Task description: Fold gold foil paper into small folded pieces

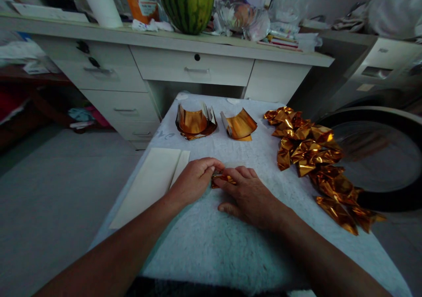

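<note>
A small piece of shiny gold foil paper (223, 181) lies on the cloth-covered table between my hands, mostly hidden by the fingers. My left hand (194, 178) pinches its left end, thumb and fingertips close together. Over its right side bends my right hand (247, 193), fingers curled onto the foil and thumb resting lower on the cloth. Beyond them stand two curled stacks of gold foil sheets, a thicker left stack (194, 122) and a thinner right stack (243, 123). Several folded gold foil pieces (306, 150) are heaped along the table's right side.
White sheets or boards (150, 180) lie left of my left hand. The cloth-covered table (211, 253) borders a washing machine's open round door (379, 156) on the right. Behind is a white drawer cabinet (191, 68) with a cut watermelon (186, 7) on top.
</note>
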The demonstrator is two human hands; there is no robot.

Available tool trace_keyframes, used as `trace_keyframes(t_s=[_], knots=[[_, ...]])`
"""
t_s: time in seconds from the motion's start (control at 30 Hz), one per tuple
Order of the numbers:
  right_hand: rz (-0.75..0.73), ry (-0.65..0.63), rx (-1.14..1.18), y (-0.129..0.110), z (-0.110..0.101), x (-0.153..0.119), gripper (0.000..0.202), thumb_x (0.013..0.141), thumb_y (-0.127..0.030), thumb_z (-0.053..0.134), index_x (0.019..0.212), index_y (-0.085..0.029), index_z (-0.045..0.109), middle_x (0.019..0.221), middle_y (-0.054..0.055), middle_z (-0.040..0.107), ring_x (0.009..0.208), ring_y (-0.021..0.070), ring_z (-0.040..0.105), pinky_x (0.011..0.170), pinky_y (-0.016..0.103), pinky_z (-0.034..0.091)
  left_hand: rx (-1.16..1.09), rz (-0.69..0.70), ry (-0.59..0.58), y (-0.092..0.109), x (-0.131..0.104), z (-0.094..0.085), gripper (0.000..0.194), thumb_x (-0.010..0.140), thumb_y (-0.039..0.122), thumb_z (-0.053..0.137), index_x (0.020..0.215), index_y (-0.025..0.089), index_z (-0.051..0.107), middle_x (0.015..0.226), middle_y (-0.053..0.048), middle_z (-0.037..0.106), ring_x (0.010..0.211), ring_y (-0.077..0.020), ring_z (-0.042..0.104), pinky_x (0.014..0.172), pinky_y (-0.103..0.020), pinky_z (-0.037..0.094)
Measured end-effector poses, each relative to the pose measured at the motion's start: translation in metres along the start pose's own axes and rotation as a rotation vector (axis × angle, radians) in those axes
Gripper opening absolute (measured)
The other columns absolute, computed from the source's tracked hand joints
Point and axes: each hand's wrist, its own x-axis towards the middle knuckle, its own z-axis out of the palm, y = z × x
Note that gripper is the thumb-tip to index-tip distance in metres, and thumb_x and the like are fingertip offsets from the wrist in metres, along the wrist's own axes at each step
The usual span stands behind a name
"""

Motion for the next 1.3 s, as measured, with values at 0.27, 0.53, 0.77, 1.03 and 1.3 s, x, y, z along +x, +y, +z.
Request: trace_keyframes(t_s=[0.27, 0.53, 0.77, 1.03, 1.3], knots=[[0.000, -0.001, 0.010, 0.000, 0.000, 0.000, 0.056, 0.089, -0.057, 0.057, 0.135, -0.026, 0.054, 0.132, 0.010, 0.053, 0.111, 0.0315, 0.046, 0.093, 0.049, 0.038, 0.038, 0.031, 0.007, 0.001, -0.002, -0.001, 0.031, 0.088, 0.014, 0.042, 0.096, 0.021, 0.071, 0.098, -0.003, 0.074, 0.095, -0.0195, 0.067, 0.090, -0.036, 0.051], [-0.003, -0.003, -0.005, -0.001, 0.000, 0.000, 0.055, 0.090, -0.057, 0.055, 0.136, -0.027, 0.053, 0.129, 0.011, 0.053, 0.111, 0.0315, 0.046, 0.093, 0.049, 0.038, 0.100, 0.055, 0.054, -0.002, 0.000, -0.001, 0.027, 0.082, 0.007, 0.051, 0.092, 0.021, 0.072, 0.098, -0.003, 0.073, 0.093, -0.0184, 0.067, 0.089, -0.034, 0.052], [-0.005, -0.013, 0.009, -0.002, -0.002, 0.000, 0.056, 0.090, -0.058, 0.054, 0.137, -0.027, 0.052, 0.128, 0.010, 0.054, 0.110, 0.0309, 0.046, 0.094, 0.049, 0.039, 0.218, 0.064, 0.099, -0.005, 0.004, 0.000, 0.027, 0.082, 0.003, 0.054, 0.092, 0.018, 0.074, 0.098, -0.005, 0.075, 0.095, -0.0192, 0.068, 0.091, -0.034, 0.052], [-0.017, -0.005, 0.008, -0.001, -0.001, 0.000, 0.055, 0.091, -0.057, 0.053, 0.136, -0.026, 0.052, 0.129, 0.011, 0.053, 0.110, 0.0318, 0.046, 0.093, 0.051, 0.038, 0.269, 0.074, 0.119, -0.008, 0.005, 0.001, 0.027, 0.082, 0.002, 0.056, 0.093, 0.017, 0.075, 0.099, -0.005, 0.076, 0.095, -0.0189, 0.069, 0.091, -0.033, 0.053], [-0.015, -0.009, 0.016, -0.001, -0.001, 0.000, 0.056, 0.090, -0.056, 0.056, 0.137, -0.026, 0.052, 0.129, 0.010, 0.053, 0.112, 0.0320, 0.045, 0.096, 0.051, 0.038, 0.295, 0.068, 0.115, -0.010, 0.005, 0.003, 0.027, 0.082, 0.002, 0.056, 0.095, 0.016, 0.075, 0.100, -0.005, 0.076, 0.096, -0.0188, 0.069, 0.091, -0.034, 0.053]])
